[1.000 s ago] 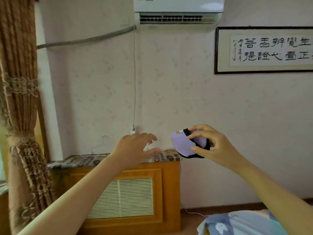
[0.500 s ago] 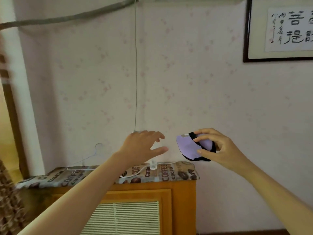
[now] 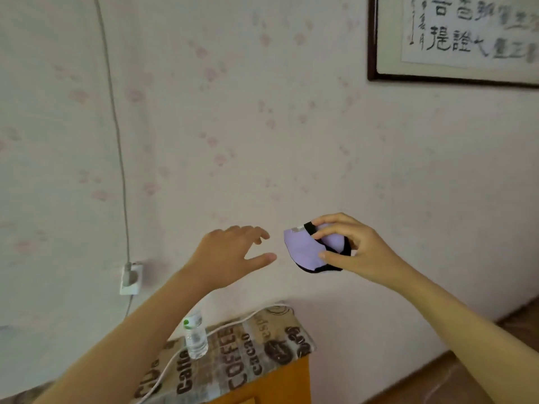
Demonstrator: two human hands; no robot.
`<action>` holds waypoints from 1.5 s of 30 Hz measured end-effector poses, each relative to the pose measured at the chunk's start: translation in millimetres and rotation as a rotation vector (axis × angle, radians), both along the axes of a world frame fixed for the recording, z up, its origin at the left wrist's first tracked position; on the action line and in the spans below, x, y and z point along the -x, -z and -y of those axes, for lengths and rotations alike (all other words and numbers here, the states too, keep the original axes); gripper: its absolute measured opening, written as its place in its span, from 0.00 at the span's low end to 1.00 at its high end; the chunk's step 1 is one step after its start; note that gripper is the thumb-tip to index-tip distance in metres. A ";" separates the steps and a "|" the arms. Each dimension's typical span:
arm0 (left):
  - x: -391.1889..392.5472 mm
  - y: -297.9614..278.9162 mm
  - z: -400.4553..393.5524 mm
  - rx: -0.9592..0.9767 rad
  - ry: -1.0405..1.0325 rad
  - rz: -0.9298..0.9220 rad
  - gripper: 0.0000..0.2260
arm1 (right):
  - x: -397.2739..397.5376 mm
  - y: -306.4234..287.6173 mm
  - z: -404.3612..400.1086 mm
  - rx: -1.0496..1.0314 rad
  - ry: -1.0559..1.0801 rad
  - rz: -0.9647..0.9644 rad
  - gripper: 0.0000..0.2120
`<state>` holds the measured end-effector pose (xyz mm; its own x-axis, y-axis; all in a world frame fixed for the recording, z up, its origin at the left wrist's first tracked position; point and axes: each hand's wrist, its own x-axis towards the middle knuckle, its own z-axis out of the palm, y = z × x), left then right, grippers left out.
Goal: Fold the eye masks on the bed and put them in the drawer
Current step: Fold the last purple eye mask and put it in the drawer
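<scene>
The view has turned right and dipped a little. The curtain and air conditioner are gone from sight. A small clear plastic water bottle point(image 3: 196, 339) and a white wall socket point(image 3: 131, 277) now show.

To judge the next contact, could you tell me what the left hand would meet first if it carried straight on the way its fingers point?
Probably the folded purple eye mask pinched in the right hand; the left hand points right at it across a gap, though depth is unclear.

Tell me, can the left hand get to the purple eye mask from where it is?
Probably yes: the left hand is open, level with the eye mask that the right hand holds, with only bare air between them.
</scene>
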<state>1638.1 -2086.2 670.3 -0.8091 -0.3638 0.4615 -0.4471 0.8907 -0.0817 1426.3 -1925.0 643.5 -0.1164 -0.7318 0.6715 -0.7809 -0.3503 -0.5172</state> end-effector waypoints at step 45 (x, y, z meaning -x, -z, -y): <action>1115.7 -2.4 -38.9 -0.217 1.251 0.031 0.22 | 792.0 -21.0 -133.5 -0.077 1.284 -0.092 0.15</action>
